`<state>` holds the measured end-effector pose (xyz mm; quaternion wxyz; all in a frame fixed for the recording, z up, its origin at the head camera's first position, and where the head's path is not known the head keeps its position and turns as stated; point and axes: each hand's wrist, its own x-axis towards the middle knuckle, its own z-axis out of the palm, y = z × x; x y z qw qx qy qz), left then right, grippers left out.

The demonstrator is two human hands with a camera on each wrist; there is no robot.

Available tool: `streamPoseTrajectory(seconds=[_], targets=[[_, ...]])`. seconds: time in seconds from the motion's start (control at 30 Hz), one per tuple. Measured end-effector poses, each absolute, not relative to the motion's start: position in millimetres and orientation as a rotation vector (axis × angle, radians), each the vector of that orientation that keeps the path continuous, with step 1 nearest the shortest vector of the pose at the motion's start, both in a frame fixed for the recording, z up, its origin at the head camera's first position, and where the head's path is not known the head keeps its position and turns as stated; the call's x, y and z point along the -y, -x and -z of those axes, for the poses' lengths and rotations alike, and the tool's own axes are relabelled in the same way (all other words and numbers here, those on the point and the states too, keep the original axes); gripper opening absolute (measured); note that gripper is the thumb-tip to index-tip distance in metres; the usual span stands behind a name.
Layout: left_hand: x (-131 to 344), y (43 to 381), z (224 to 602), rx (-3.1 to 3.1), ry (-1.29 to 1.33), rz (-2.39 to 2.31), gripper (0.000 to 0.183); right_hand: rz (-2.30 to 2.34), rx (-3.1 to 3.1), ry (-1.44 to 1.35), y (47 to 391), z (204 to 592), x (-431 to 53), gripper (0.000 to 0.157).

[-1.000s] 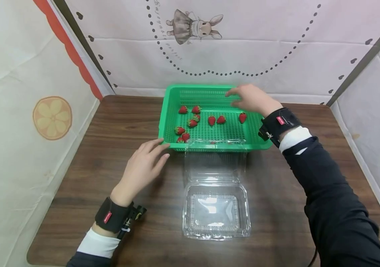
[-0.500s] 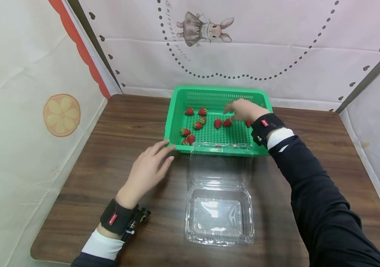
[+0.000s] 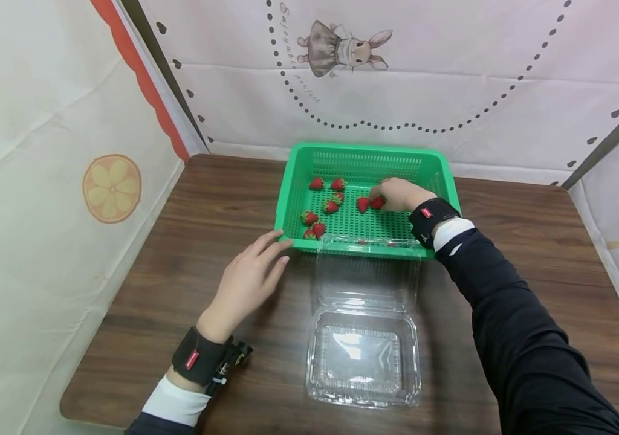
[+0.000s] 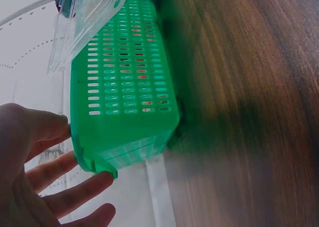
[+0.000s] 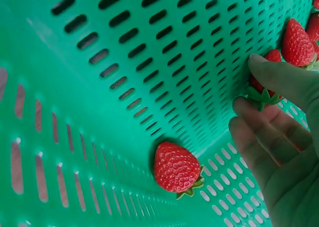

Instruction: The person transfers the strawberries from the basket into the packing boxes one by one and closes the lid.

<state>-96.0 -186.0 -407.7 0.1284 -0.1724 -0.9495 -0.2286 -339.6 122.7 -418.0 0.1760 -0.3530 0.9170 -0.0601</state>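
Observation:
In the head view a green plastic basket [image 3: 309,148] holds several red strawberries. My right hand [image 3: 403,194] reaches down inside it, pinching a strawberry [image 5: 266,85] between thumb [image 5: 279,75] and fingers; its green leaves show between them. Another strawberry [image 5: 177,168] lies apart near the basket wall in the right wrist view, and one more [image 5: 298,44] sits just beyond the thumb. My left hand [image 3: 246,275], fingers spread and relaxed, has its fingertips at the basket's near left corner. The left wrist view shows these fingertips [image 4: 102,181] right at the rim.
A clear plastic clamshell box [image 3: 364,396] lies open on the brown wooden table [image 3: 152,302] in front of the basket. Its lid [image 3: 366,281] leans over the basket's near rim. Printed white cloth walls [image 3: 396,96] stand behind and at both sides.
My right hand has come down and left into the basket and taken hold of a strawberry. My left hand keeps its place at the corner. The head view has shifted slightly.

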Motion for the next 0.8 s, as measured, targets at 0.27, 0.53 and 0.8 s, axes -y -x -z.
streamPoseTrajectory(seconds=[0.27,0.53,0.8], targets=[[183.5,94.3,405.9,2.760,0.478,0.680,0.035,0.161,-2.602,1.010,338.9,412.2,-122.5,0.038],[182.3,94.6,407.8,2.758,0.467,0.689,0.035,0.152,-2.603,0.992,339.3,411.8,-123.6,0.038],[182.2,94.3,408.0,2.769,0.460,0.690,0.035,0.162,-2.581,1.004,342.4,411.6,-127.0,0.036]])
